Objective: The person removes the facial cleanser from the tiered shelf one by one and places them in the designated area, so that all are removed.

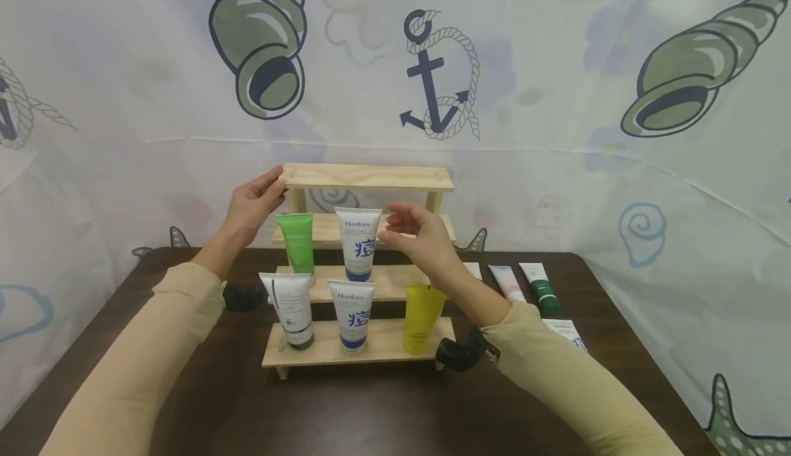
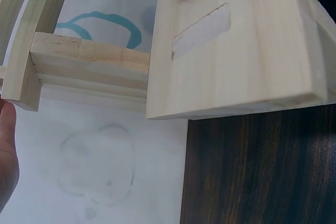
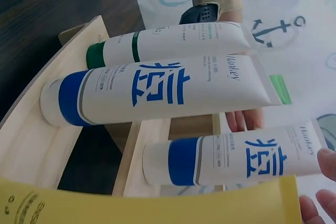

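A stepped wooden display rack (image 1: pixel 371 176) stands on the dark table. My left hand (image 1: pixel 252 202) grips the left end of its top board; only part of that hand shows in the left wrist view. My right hand (image 1: pixel 420 233) is beside the white-and-blue tube (image 1: pixel 358 243) on the second step, fingers loosely bent and holding nothing. Left of that tube is a green tube (image 1: pixel 298 242). On the lowest step are a white tube with a green cap (image 1: pixel 290 308), another white-and-blue tube (image 1: pixel 352 315) and a yellow tube (image 1: pixel 423 318). All these stand cap down.
Right of the rack, more tubes lie on the table (image 1: pixel 383 415): a pink-and-blue one (image 1: pixel 508 283), a white-and-green one (image 1: pixel 540 286) and a white one with blue print (image 1: pixel 565 332), with another partly hidden behind my right arm. A patterned cloth (image 1: pixel 544 188) hangs behind.
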### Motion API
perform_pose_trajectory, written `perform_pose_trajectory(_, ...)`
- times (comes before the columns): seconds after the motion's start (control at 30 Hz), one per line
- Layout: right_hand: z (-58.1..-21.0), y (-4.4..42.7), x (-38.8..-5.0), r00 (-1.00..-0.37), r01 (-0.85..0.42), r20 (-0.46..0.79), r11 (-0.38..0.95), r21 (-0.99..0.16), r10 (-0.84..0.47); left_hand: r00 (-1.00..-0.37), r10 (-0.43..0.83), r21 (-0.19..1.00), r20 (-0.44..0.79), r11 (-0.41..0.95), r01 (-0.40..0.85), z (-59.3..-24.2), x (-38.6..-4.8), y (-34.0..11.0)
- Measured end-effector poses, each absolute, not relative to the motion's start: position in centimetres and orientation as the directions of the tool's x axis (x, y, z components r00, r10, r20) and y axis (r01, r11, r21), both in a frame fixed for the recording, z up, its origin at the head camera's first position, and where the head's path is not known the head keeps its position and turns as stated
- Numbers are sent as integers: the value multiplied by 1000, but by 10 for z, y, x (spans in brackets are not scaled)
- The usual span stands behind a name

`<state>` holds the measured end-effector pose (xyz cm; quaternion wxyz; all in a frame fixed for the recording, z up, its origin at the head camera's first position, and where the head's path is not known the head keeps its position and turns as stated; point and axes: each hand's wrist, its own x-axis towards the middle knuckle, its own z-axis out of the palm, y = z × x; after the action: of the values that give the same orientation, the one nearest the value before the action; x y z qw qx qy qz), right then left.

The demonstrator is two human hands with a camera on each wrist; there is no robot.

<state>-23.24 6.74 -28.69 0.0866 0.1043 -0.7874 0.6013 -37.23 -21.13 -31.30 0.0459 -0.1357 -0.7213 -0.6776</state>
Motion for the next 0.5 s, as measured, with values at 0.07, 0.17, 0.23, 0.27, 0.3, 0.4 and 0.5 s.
perform_pose_trajectory(0.07,-286,64,-234,-965,-263,256,260,-929,-62,-960,133,967,246,35,253,-312,-371,-212)
perform_pose_trajectory(0.17,-284,59,-236,-968,-251,243,265,-931,-63,-962,130,968,241,41,248,-311,-370,-212)
perform_pose_trajectory(0.23,-284,57,-237,-971,-239,231,267,-933,-64,-963,128,969,236,38,242,-311,-369,-212)
perform_pose_trajectory(0.27,-283,56,-237,-972,-236,227,268,-934,-64,-964,126,969,236,46,243,-310,-370,-212)
perform_pose_trajectory(0.3,-283,55,-237,-973,-232,223,265,-936,-66,-964,127,970,235,34,241,-310,-370,-211)
perform_pose_trajectory(0.4,-283,53,-237,-973,-231,219,262,-937,-72,-964,131,971,232,21,237,-311,-370,-211)
perform_pose_trajectory(0.5,-284,51,-238,-973,-229,215,257,-939,-84,-964,132,971,230,30,236,-311,-369,-211)
